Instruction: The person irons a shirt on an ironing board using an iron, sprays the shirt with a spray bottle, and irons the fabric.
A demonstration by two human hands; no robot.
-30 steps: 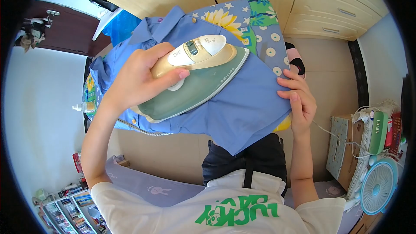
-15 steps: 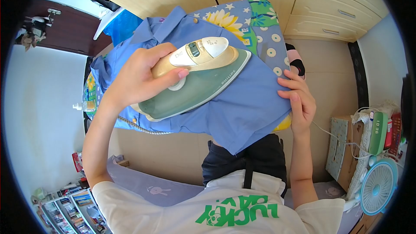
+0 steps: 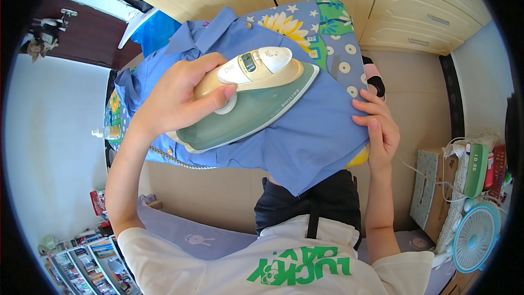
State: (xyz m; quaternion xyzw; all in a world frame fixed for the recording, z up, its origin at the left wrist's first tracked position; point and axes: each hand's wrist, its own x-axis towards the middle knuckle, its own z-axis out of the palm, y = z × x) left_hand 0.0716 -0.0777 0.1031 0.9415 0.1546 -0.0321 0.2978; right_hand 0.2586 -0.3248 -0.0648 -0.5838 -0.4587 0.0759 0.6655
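Observation:
My left hand (image 3: 177, 95) is closed round the handle of a Philips steam iron (image 3: 256, 104) with a green base and a cream-and-white top. The iron lies on a blue collared shirt (image 3: 311, 136), its tip pointing to the upper right. The shirt is spread over a patterned ironing board (image 3: 344, 49), and one part of it hangs over the near edge. At the right edge of the cloth, my right hand (image 3: 382, 131) has its fingers curled onto the shirt, the thumb close to them. The iron's soleplate is hidden against the cloth.
A braided cord (image 3: 177, 159) runs along the near left edge of the board. Left of it stands a clear spray bottle (image 3: 109, 133). Wooden drawers (image 3: 431, 16) are at the back right. A blue fan (image 3: 476, 237) and a green digital clock (image 3: 476, 170) stand at right.
The iron has shifted very slightly to the right with my left hand on it. My right hand keeps its place at the edge of the shirt.

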